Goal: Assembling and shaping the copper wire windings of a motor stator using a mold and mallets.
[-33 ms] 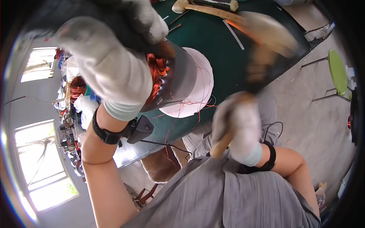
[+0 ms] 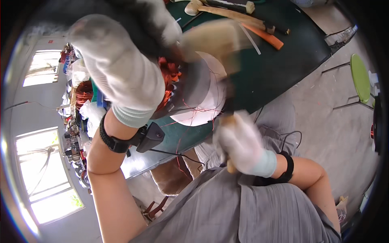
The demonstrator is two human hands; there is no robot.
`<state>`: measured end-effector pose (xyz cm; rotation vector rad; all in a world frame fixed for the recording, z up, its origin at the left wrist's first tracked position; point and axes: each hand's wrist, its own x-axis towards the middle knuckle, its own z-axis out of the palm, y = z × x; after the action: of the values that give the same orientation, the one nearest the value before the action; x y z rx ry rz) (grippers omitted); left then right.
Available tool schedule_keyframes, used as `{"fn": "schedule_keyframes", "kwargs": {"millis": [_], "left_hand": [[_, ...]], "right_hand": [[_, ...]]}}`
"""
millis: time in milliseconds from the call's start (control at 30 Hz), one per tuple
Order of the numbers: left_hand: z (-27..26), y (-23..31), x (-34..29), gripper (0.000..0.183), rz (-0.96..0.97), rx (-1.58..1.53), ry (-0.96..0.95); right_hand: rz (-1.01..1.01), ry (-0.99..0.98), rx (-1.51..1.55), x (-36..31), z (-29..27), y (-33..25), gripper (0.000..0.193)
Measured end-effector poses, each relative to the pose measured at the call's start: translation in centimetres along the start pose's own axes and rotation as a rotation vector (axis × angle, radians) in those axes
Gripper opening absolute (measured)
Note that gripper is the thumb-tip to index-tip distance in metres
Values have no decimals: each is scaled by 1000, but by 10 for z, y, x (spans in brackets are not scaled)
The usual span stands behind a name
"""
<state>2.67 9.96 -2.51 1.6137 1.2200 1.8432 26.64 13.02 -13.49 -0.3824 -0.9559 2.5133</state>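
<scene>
My right hand (image 2: 239, 141), in a white glove, is closed round the handle of a wooden mallet (image 2: 214, 40). The mallet head is blurred by motion, over the far end of a grey cylinder (image 2: 192, 85), a motor stator by its look. Copper windings (image 2: 167, 77) with orange and white bits fill the cylinder's left end. My left hand (image 2: 117, 69), also gloved, is bent over beside these windings; its fingertips and what they hold are mostly hidden. Another gloved part (image 2: 162, 20) shows beyond it; whose it is, I cannot tell. Loose red wires (image 2: 198, 109) trail from the stator.
The stator rests by a round white pad (image 2: 190, 118) on a green table (image 2: 267, 77). Another mallet (image 2: 231, 15), an orange strip (image 2: 265, 36) and a white strip (image 2: 251, 39) lie at the back. A green stool (image 2: 360, 77) stands right. Copper wire coils (image 2: 84, 93) are at left.
The mallet has swung left from over the table to the stator's far end. My right hand has shifted slightly left with it. My left hand stays almost in place.
</scene>
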Motion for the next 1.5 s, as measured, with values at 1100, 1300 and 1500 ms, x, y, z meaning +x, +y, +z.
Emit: {"fn": "schedule_keyframes", "kwargs": {"millis": [1100, 1300, 1500], "left_hand": [[1, 32, -13, 90, -228, -52, 252], [-15, 10, 2, 97, 52, 51, -263], [-11, 1, 8, 97, 112, 67, -326]], "right_hand": [[314, -157, -455, -2, -40, -12, 14], [243, -31, -354, 8, -33, -35, 15], [-208, 55, -123, 14, -31, -15, 22]]}}
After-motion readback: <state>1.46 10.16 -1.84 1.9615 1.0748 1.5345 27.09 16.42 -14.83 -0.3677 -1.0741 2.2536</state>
